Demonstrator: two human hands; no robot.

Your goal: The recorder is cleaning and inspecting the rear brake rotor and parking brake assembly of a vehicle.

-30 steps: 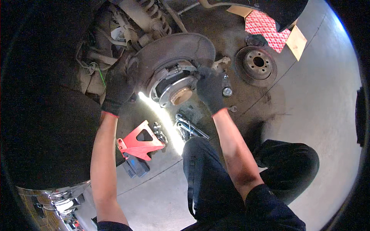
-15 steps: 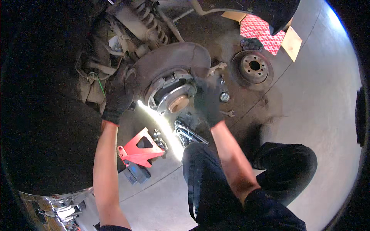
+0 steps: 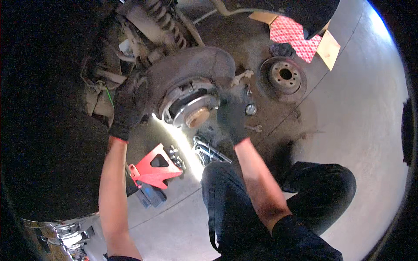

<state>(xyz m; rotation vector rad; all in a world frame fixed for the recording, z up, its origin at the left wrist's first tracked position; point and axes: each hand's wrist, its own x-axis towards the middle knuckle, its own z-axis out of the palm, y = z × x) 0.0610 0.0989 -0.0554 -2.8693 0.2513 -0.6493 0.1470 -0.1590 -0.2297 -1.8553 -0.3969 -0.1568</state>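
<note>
The person's gloved left hand (image 3: pixel 127 106) is overlapping the left edge of the dust shield (image 3: pixel 187 65); the gloved right hand (image 3: pixel 233 115) is hanging just right of the wheel hub (image 3: pixel 198 117), which is sitting between them. Shadow is obscuring the fingers, so their grip cannot be told.

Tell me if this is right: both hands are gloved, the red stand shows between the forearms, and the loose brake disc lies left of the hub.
Wrong side: the head view shows the loose brake disc right of the hub, not left. The left hand and right hand are gloved, and the red stand shows between the forearms.
</note>
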